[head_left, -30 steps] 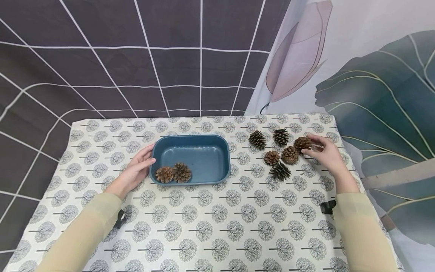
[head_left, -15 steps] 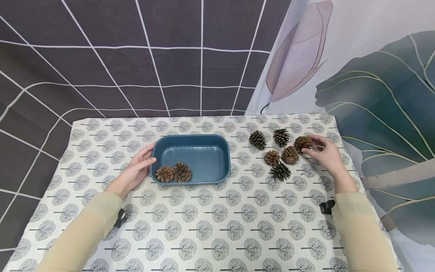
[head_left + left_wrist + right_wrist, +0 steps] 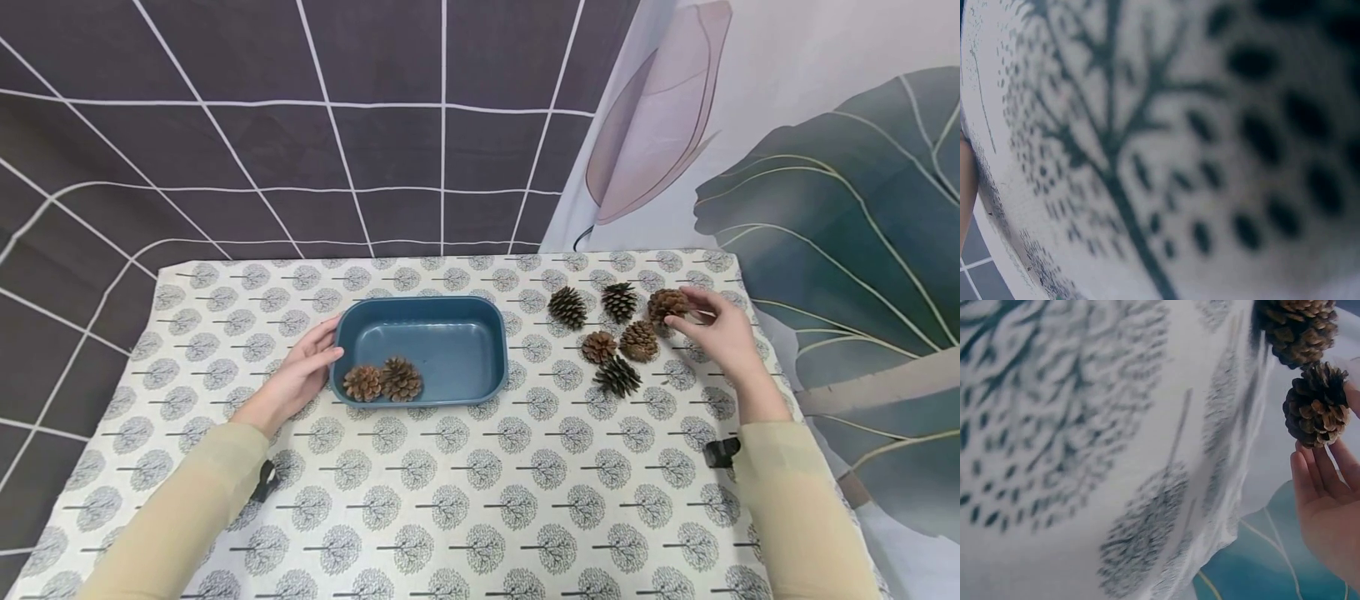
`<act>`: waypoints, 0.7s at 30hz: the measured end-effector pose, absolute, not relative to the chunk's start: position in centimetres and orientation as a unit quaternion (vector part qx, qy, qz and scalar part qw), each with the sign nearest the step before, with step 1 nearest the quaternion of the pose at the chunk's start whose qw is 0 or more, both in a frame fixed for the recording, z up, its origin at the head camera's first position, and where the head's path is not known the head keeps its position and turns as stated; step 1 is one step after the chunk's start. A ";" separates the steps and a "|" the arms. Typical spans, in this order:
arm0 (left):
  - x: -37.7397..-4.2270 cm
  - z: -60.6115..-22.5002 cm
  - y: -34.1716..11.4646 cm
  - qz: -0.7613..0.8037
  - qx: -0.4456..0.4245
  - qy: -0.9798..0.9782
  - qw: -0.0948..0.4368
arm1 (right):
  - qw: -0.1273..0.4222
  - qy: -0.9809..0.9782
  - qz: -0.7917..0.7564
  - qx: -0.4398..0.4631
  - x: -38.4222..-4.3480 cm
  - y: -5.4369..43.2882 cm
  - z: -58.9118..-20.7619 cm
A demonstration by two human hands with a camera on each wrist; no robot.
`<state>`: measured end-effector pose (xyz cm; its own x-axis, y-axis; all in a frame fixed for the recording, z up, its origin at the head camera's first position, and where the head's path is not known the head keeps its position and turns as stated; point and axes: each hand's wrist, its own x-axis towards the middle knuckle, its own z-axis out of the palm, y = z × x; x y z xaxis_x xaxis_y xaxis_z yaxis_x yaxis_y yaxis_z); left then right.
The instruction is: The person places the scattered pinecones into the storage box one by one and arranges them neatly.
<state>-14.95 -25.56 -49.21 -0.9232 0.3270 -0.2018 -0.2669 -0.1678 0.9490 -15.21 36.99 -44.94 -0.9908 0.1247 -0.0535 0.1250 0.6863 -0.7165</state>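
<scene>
My right hand (image 3: 722, 333) pinches a brown pine cone (image 3: 663, 307) between thumb and fingertips, at the right end of a loose group of pine cones. The right wrist view shows this pine cone (image 3: 1317, 407) at my fingertips, with another pine cone (image 3: 1300, 328) close above it in the picture. At the left end of a blue plastic basin (image 3: 480, 398), my left hand (image 3: 300, 371) rests against the wall with extended fingers, the thumb tip at the rim. Two brown pine cones (image 3: 401, 380) lie in the basin's front left corner.
Several pine cones lie on the right of the table, including a dark one (image 3: 617, 377), a small reddish one (image 3: 599, 347) and a rounder one (image 3: 639, 341). A tree-print cloth (image 3: 480, 500) covers the table. Behind it hangs a dark gridded curtain (image 3: 382, 150).
My right hand has raised its pine cone slightly, away from the neighbouring cone. My left hand and the basin have stayed in place.
</scene>
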 end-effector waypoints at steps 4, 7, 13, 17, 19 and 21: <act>-15.0 -49.3 -25.6 0.768 0.027 0.611 0.192 | 0.003 0.914 -0.401 0.063 -15.5 36.5 -44.3; -15.0 -49.4 -25.6 0.769 0.030 0.610 0.192 | 0.002 0.912 -0.406 0.058 -15.6 36.0 -43.8; -15.0 -49.4 -25.5 0.767 0.037 0.612 0.189 | -0.009 0.896 -0.443 0.045 -15.6 34.7 -43.0; -15.0 -49.3 -25.6 0.766 0.037 0.613 0.190 | -0.005 0.882 -0.469 0.038 -15.6 33.9 -42.3; -15.0 -49.4 -25.6 0.766 0.036 0.613 0.191 | -0.001 0.880 -0.474 0.035 -15.6 33.4 -42.0; -15.0 -49.4 -25.6 0.765 0.034 0.614 0.191 | 0.002 0.879 -0.476 0.034 -15.5 32.7 -41.7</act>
